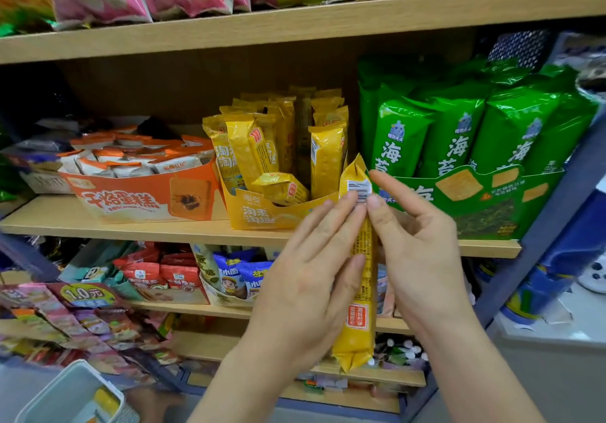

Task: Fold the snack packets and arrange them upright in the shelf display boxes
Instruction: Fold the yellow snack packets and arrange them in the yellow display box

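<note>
Yellow snack packet (pixel 359 324) upright between both hands. The left hand (pixel 311 268) presses it with straight fingers and the right hand (pixel 416 242) pinches it near the barcode. The yellow display box (pixel 262 216) sits just beyond the left fingertips. Risk: the glossy film slips mid-fold, and the packet drops.

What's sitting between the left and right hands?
Head view: a long yellow foil snack packet, upright, barcode at the top. The left hand presses straight fingers against its side; the right hand pinches it opposite. Nothing else lies between them.
</note>
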{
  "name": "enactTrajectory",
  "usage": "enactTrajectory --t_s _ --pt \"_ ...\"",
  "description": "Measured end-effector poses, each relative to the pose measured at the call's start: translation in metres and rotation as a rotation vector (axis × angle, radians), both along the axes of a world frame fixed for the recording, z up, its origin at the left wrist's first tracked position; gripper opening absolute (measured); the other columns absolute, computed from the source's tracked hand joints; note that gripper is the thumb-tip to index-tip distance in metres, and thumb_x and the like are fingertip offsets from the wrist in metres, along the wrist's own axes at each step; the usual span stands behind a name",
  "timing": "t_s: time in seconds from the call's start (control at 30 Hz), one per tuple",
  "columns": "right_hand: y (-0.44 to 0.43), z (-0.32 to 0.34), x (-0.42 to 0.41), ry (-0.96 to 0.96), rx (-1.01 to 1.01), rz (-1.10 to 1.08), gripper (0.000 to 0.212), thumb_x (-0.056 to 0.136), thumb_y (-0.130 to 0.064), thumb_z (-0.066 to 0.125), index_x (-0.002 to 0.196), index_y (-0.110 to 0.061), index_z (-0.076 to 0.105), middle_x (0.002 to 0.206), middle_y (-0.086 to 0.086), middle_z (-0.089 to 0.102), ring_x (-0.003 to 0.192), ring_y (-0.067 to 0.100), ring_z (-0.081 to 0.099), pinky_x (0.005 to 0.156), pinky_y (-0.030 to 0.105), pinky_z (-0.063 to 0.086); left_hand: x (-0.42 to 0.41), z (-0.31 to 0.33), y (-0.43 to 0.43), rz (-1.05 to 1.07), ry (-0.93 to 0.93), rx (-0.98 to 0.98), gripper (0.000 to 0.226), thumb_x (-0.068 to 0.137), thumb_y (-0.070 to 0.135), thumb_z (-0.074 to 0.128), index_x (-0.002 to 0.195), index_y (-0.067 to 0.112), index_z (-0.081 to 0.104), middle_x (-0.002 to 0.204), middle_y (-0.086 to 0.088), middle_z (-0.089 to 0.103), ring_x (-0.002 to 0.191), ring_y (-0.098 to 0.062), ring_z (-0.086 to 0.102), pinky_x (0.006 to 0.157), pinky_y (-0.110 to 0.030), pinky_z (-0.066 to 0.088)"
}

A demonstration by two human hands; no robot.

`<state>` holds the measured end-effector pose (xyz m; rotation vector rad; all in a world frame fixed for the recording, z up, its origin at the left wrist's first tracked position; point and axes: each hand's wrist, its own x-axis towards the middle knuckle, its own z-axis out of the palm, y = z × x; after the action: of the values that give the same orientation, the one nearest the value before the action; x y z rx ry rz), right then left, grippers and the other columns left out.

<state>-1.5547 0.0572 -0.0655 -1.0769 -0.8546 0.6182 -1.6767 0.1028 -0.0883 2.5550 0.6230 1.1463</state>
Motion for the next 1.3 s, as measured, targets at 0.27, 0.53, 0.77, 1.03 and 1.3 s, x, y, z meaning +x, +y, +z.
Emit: enactTrajectory --t_s 0.27,0.53,0.77,1.03,1.3 --pt "0.005 -0.007 0.005 0.070 -0.022 -0.020 0.025 0.095 -0.021 0.061 0.111 -0.036 0.072 0.074 0.035 0.054 0.072 0.026 0.051 0.069 0.054 0.051 -0.014 -0.006 -0.003 -0.105 0.007 -0.077 0.043 0.102 0.034 0.042 0.142 0.019 0.049 0.151 0.012 0.043 0.140 -0.006 0.037 0.113 -0.024 0.032" --pt "0.013 -0.001 0.010 0.263 -0.030 -0.048 0.025 0.096 -0.014 0.057 0.116 -0.023 0.069 0.081 0.012 0.071 0.072 0.031 0.062 0.064 0.036 0.054 -0.039 -0.007 -0.007 -0.288 0.035 -0.290 0.064 0.073 0.056 0.073 0.131 0.033 0.058 0.148 0.023 0.042 0.137 -0.004 0.041 0.107 -0.028 0.043" --pt "0.017 -0.003 0.008 0.388 -0.143 -0.008 0.023 0.100 -0.016 0.052 0.115 -0.025 0.065 0.102 0.020 0.071 0.102 0.046 0.064 0.061 0.039 0.056 -0.039 -0.010 -0.010 -0.236 -0.204 -0.182 0.032 0.077 0.027 0.076 0.107 0.018 0.071 0.127 0.005 0.065 0.115 -0.011 0.064 0.086 -0.029 0.058" --pt "-0.008 -0.002 0.024 -0.360 -0.393 0.003 0.046 0.094 -0.042 0.054 0.138 -0.048 0.043 0.125 -0.005 0.056 0.093 0.000 0.065 0.075 0.029 0.052 -0.050 0.028 -0.015 -0.137 -0.469 -0.347 0.020 0.074 0.016 0.076 0.094 0.018 0.076 0.097 0.010 0.076 0.091 -0.008 0.072 0.075 -0.018 0.055" --pt "-0.028 0.008 0.004 -0.621 -0.057 0.334 0.056 0.075 -0.048 0.071 0.129 -0.045 0.057 0.121 -0.019 0.064 0.109 0.002 0.063 0.087 0.012 0.048 -0.035 0.044 -0.011 -0.087 -0.682 -0.720 0.011 0.076 0.032 0.075 0.081 0.024 0.080 0.079 -0.006 0.075 0.077 -0.024 0.072 0.067 -0.033 0.058"
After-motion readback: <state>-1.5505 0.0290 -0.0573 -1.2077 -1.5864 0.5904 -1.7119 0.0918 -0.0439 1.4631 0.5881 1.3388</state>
